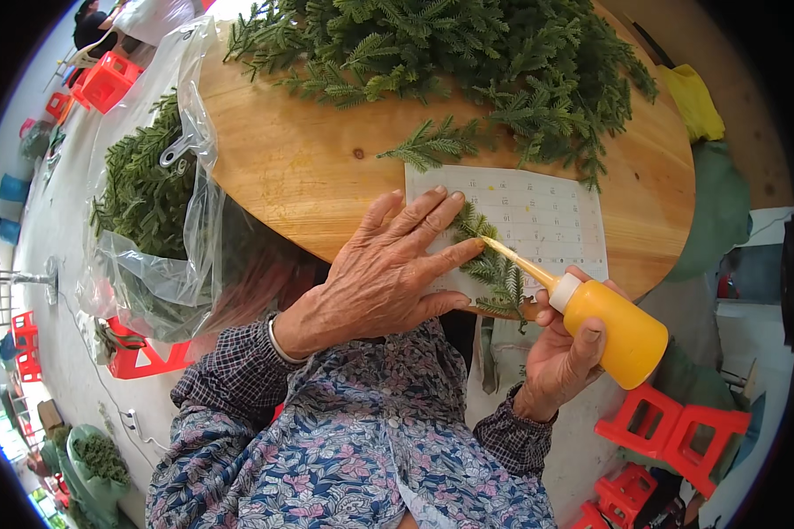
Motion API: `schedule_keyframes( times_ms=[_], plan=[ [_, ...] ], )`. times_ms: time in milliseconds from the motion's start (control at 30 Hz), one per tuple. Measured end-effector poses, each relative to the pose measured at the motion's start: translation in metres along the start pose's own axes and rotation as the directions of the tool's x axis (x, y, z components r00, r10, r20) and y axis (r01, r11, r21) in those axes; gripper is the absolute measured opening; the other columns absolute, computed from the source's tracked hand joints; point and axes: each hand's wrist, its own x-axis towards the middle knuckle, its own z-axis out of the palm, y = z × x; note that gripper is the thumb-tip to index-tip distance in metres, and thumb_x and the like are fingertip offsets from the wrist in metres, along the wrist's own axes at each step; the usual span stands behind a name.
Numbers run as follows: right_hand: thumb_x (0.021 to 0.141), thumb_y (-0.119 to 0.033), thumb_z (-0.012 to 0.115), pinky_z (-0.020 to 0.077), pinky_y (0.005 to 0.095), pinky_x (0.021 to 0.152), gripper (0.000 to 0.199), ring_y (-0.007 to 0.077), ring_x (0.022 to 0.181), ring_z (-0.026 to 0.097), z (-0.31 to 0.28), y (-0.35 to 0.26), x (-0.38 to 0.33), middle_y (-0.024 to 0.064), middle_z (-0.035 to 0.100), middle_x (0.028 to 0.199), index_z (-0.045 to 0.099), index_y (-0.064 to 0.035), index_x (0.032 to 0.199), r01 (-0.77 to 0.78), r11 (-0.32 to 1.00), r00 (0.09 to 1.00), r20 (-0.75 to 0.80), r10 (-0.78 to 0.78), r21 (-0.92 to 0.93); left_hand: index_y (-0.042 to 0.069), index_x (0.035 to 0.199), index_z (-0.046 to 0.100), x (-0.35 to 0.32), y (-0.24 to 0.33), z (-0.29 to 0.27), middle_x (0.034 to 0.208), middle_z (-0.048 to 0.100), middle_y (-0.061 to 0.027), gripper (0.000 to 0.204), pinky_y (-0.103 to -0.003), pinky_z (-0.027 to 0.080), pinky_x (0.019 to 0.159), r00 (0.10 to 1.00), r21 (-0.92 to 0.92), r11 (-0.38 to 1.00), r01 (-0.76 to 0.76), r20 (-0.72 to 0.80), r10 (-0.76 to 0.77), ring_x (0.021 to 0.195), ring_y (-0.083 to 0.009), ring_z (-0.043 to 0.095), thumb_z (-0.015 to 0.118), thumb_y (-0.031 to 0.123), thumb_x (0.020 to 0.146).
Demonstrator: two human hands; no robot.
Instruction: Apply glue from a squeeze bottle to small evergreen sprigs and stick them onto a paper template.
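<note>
A small green fir sprig (506, 280) lies across a printed calendar sheet (566, 214) near the table's front edge. Over the sheet's left part my left hand (388, 269) is spread flat, its fingertips reaching the sprig. My right hand (560, 353) is wrapped around a yellow squeeze bottle (617, 332) with a white collar. The bottle tilts so that its long thin nozzle (513, 256) points up and left, the tip at the sprig beside my left index finger. Whether anything is coming out of the tip, I cannot tell.
A large heap of fir sprigs (468, 53) covers the back of the round wooden table (282, 167). One loose sprig (432, 144) lies behind the sheet. At the left hangs a clear plastic bag (205, 282) of greenery. Red stools (675, 432) stand at the lower right.
</note>
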Motion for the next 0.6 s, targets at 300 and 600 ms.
schedule_keyframes(
  times_ms=[300,600],
  plan=[
    [0.085,-0.029,0.066,0.0492,0.0248,0.056,0.051,0.0271,0.072,0.062,0.000,0.001,0.000,0.0223,0.060,0.111,0.041,-0.0076,0.125,-0.007,1.000,1.000,-0.025,0.007,0.009,0.015,0.127,0.056,-0.002,0.005,0.000,0.143,0.042,-0.0139,0.058,-0.046,0.028,0.106,1.000,0.007,1.000,-0.005,-0.019,0.005,0.133,-0.0291,0.038,0.063,0.049,0.081],
    [0.084,-0.028,0.066,0.0490,0.0242,0.054,0.052,0.0272,0.072,0.062,-0.002,-0.002,-0.008,0.0239,0.059,0.113,0.041,-0.0083,0.126,-0.017,1.000,0.999,-0.044,0.017,-0.007,0.014,0.128,0.055,-0.007,0.013,0.000,0.143,0.042,-0.0125,0.060,-0.048,0.023,0.108,1.000,-0.033,0.999,0.028,0.013,-0.027,0.133,-0.0296,0.038,0.062,0.051,0.082]
  ],
)
